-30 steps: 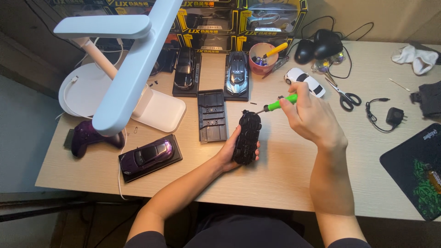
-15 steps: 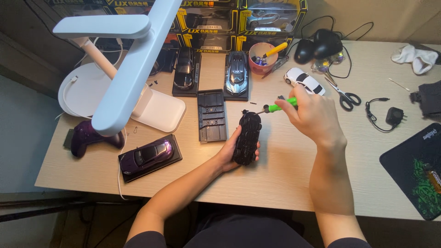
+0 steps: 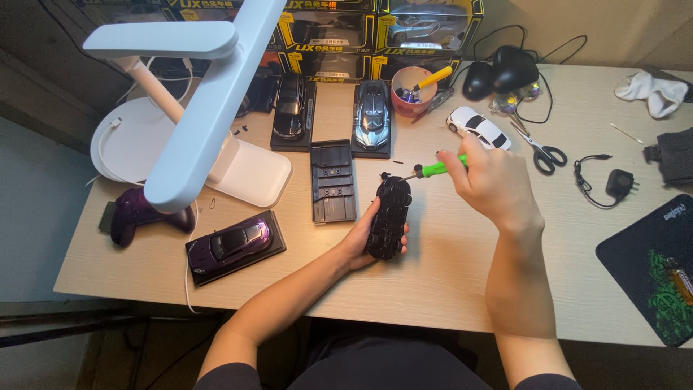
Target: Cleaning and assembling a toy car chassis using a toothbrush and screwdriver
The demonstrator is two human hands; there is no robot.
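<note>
The desk point(image 3: 433, 282) is pale wood with a smooth, matt grain. The upturned model car point(image 3: 390, 217) in the left hand point(image 3: 361, 242) looks like matt black plastic. The screwdriver point(image 3: 433, 170) in the right hand point(image 3: 491, 184) has a glossy green plastic handle. At nine o'clock, a purple model car point(image 3: 234, 240) shines glossy. At three o'clock lies a matt cloth mouse mat point(image 3: 653, 267).

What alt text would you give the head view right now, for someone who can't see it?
The left hand grips an upturned black model car on a wooden desk, while the right hand points a green-handled screwdriver at its front end. Other model cars, scissors and a white lamp surround them.
</note>
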